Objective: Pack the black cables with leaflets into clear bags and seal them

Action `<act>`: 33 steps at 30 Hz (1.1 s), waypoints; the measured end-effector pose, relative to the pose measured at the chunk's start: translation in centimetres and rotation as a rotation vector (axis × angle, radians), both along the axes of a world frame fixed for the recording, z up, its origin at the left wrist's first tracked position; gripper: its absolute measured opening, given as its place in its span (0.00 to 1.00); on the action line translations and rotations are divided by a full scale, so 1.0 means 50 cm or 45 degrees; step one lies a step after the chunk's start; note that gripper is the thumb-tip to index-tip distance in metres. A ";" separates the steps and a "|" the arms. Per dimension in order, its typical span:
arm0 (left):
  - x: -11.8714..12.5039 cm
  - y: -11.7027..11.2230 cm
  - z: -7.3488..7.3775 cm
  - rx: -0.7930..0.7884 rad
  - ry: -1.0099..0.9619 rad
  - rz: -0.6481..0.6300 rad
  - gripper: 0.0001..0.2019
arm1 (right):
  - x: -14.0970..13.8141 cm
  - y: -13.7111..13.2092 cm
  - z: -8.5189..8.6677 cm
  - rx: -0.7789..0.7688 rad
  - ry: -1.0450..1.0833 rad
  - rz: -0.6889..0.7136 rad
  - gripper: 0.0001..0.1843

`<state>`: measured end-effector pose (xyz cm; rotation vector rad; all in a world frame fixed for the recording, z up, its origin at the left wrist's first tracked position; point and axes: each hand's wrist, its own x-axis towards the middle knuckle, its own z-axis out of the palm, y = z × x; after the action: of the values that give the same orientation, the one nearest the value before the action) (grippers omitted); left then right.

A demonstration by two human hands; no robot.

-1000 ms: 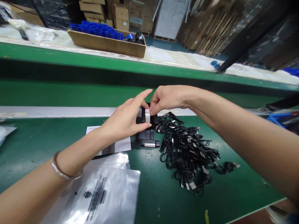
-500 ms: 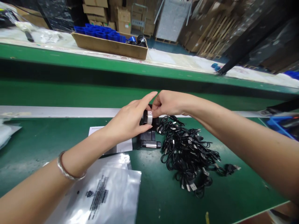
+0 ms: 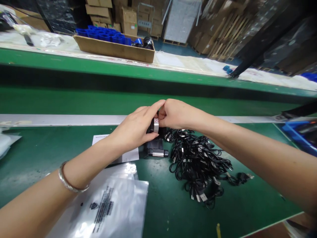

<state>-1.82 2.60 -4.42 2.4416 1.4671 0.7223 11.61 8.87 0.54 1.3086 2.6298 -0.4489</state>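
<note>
my right hand (image 3: 177, 115) has closed in against my left hand (image 3: 135, 130) since half a second back, fingers of both now pinched tight on the small black part with the silver band (image 3: 156, 125), held just above the black block (image 3: 155, 148) on the table (image 3: 37, 155), cable pile (image 3: 200, 165) beside it, so I judge the band is being pressed home

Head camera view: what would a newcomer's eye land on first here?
First, the two hands meeting at mid-frame: the left hand and right hand pinch a small black part with a silvery band above the green table. Just right of it sprawls a tangled heap of black cables. Near the lower left lie shiny plastic bags, and on the far bench a cardboard tray of blue parts.
</note>
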 end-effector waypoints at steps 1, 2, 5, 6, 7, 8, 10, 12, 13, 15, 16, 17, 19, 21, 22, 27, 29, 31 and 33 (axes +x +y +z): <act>0.000 0.000 0.001 -0.004 0.002 0.000 0.40 | -0.003 0.002 0.000 -0.023 -0.012 -0.010 0.05; 0.000 0.000 0.002 -0.006 0.001 0.003 0.40 | -0.007 0.003 0.000 -0.049 -0.025 -0.025 0.05; 0.000 -0.001 0.001 -0.005 -0.004 0.003 0.41 | -0.011 0.006 0.003 -0.057 -0.063 -0.026 0.04; 0.000 -0.002 0.000 -0.003 -0.005 -0.003 0.41 | -0.008 0.005 0.005 -0.038 -0.066 0.018 0.05; -0.001 -0.003 -0.002 0.001 -0.009 -0.009 0.41 | -0.003 0.002 0.007 -0.015 -0.057 0.086 0.06; -0.003 -0.003 -0.004 0.006 -0.015 -0.014 0.40 | 0.005 -0.002 0.009 0.011 -0.035 0.170 0.07; -0.006 -0.004 -0.009 0.024 -0.037 -0.027 0.40 | 0.027 -0.014 0.010 0.080 0.039 0.336 0.08; -0.008 -0.004 -0.010 0.041 -0.041 -0.056 0.35 | 0.051 -0.029 0.005 0.166 0.096 0.437 0.10; -0.008 -0.004 -0.009 0.048 -0.019 -0.074 0.29 | 0.061 -0.036 0.000 0.212 0.100 0.453 0.14; -0.007 -0.003 -0.005 0.058 0.080 -0.111 0.18 | 0.074 -0.047 -0.011 0.304 0.070 0.441 0.19; -0.006 -0.003 -0.002 0.064 0.147 -0.123 0.15 | 0.077 -0.051 -0.017 0.347 0.044 0.430 0.19; -0.005 -0.003 0.001 0.069 0.210 -0.129 0.13 | 0.078 -0.054 -0.023 0.392 0.019 0.427 0.18; -0.003 -0.004 0.007 0.084 0.307 -0.138 0.12 | 0.075 -0.055 -0.028 0.467 -0.025 0.452 0.14; -0.003 -0.004 0.010 0.088 0.354 -0.146 0.11 | 0.070 -0.054 -0.027 0.510 -0.055 0.487 0.12; -0.003 -0.004 0.011 0.082 0.360 -0.150 0.11 | 0.066 -0.053 -0.025 0.519 -0.059 0.496 0.12; -0.004 0.001 0.012 0.094 0.367 -0.169 0.09 | 0.054 -0.048 -0.021 0.430 -0.055 0.522 0.09; -0.003 0.002 0.012 0.105 0.375 -0.173 0.08 | 0.053 -0.049 -0.026 0.409 -0.064 0.515 0.10; -0.004 0.002 0.010 0.108 0.363 -0.175 0.09 | 0.056 -0.052 -0.032 0.391 -0.053 0.482 0.11; -0.008 0.001 0.004 0.113 0.325 -0.170 0.11 | 0.064 -0.057 -0.034 0.392 -0.036 0.447 0.12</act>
<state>-2.19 2.66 -4.20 2.7536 1.3616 0.4722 14.79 6.03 -1.13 0.8765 2.9032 0.0274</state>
